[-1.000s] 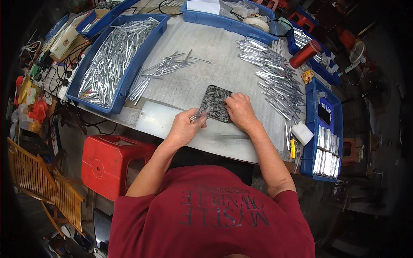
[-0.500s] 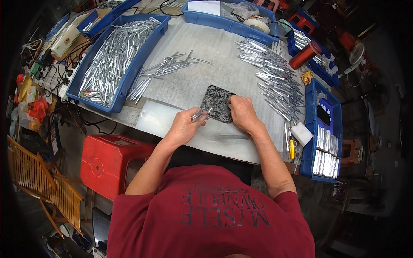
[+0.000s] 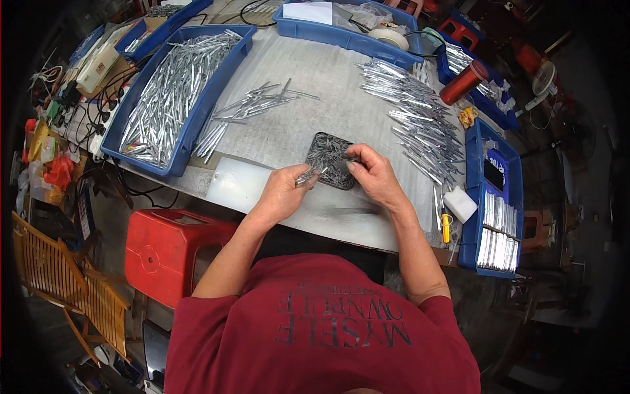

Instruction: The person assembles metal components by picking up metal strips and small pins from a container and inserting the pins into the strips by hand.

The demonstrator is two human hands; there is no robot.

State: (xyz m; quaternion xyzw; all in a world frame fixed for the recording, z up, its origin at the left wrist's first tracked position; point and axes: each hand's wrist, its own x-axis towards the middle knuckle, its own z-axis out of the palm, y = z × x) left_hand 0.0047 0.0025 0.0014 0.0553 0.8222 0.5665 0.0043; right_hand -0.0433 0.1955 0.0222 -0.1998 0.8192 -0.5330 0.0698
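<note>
My left hand (image 3: 283, 196) is closed around a few short silver metal pieces (image 3: 307, 176), whose ends stick out past the fingertips beside the tray. A small black tray (image 3: 312, 148) with rounded corners lies on the table in front of me, filled with many thin grey metal pins (image 3: 328, 155). Over its right edge, my right hand (image 3: 377, 176) has thumb and fingers drawn together in a pinch; whatever may be between them is too small to make out. Beyond the tray, to the left, silver rods (image 3: 252, 104) lie in a loose heap.
A blue bin (image 3: 216, 98) of silver rods stands at left. More rods (image 3: 420, 125) lie spread at right, near a red cylinder (image 3: 464, 83), a white block (image 3: 461, 204) and a yellow-handled tool (image 3: 446, 228). Another blue bin (image 3: 467, 243) holds stacked rods. A red stool (image 3: 154, 249) stands lower left.
My right hand has turned slightly at the tray's right edge, its thumb now showing against the fingers. My left hand keeps its hold on the metal pieces, nearly unmoved.
</note>
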